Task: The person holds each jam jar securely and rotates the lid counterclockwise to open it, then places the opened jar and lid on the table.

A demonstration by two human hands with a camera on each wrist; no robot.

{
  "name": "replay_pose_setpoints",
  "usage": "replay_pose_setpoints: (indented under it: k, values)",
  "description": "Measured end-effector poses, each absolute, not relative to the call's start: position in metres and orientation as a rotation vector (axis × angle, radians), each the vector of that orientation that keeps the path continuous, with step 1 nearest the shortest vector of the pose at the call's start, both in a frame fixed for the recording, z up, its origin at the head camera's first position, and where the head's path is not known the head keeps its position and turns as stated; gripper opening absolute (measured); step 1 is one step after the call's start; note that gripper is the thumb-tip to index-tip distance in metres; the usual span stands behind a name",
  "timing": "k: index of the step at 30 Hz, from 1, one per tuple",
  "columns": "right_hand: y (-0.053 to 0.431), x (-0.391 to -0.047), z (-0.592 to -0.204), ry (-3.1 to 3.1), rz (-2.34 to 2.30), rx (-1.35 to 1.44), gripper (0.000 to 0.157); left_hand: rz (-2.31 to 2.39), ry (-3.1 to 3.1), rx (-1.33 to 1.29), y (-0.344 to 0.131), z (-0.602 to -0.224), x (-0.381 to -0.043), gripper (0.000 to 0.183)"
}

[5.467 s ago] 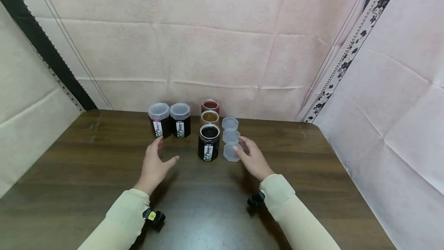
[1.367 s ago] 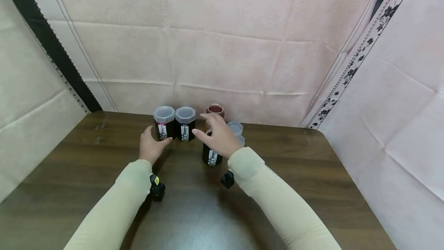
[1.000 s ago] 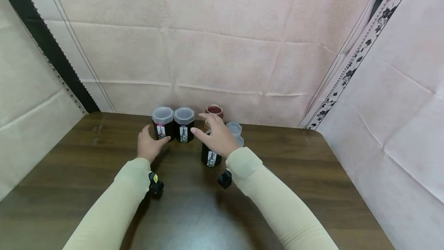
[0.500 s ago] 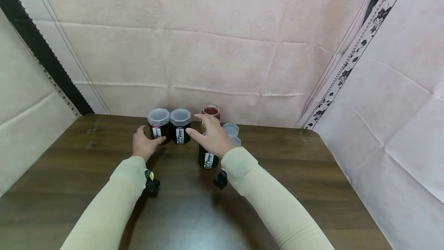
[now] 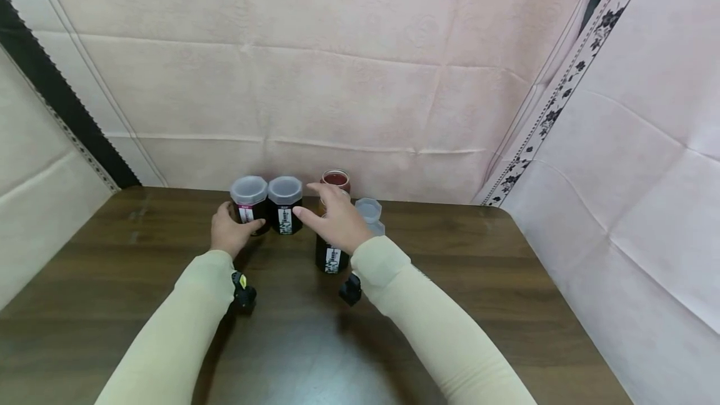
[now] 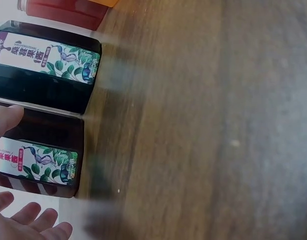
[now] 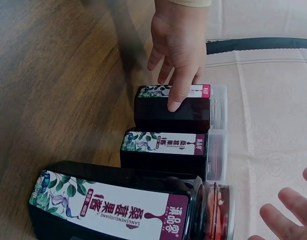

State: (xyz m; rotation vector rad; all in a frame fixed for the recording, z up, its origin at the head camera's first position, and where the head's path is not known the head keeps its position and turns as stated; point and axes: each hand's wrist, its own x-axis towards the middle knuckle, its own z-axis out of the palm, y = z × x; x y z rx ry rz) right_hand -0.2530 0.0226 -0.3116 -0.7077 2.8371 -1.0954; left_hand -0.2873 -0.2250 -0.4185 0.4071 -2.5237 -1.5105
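Two capped hexagonal jam jars stand side by side at the back left. My left hand [image 5: 229,231] is around the left capped jar [image 5: 249,192], its thumb in front and fingers on the far left side. In the left wrist view the fingers look apart from the glass; whether the thumb presses is unclear. My right hand [image 5: 336,220], fingers spread, hovers over the uncapped dark jam jar [image 5: 332,259] and holds nothing. Between the hands stands the other capped jar [image 5: 285,205]. The right hand hides most of the jar row behind the dark one.
An uncapped red jam jar [image 5: 335,179] stands at the back behind the right hand. Translucent lids [image 5: 368,210] lie to its right, partly hidden. The wooden table [image 5: 450,280] meets a pale cloth backdrop [image 5: 337,80] at its far edge.
Since the oldest frame, my right hand has moved left from the lids to above the dark jar, and my left hand forward around the left capped jar. Lately both hands hold still.
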Motion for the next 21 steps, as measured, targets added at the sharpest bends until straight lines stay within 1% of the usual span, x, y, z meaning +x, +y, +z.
replay_pose_setpoints:
  k: [21]
  values:
    - [0.0159,-0.2552,-0.3154,2.830,-1.142,-0.698,0.069,-1.621,-2.461,0.377,-0.2226,-0.4222,-0.2971,0.094]
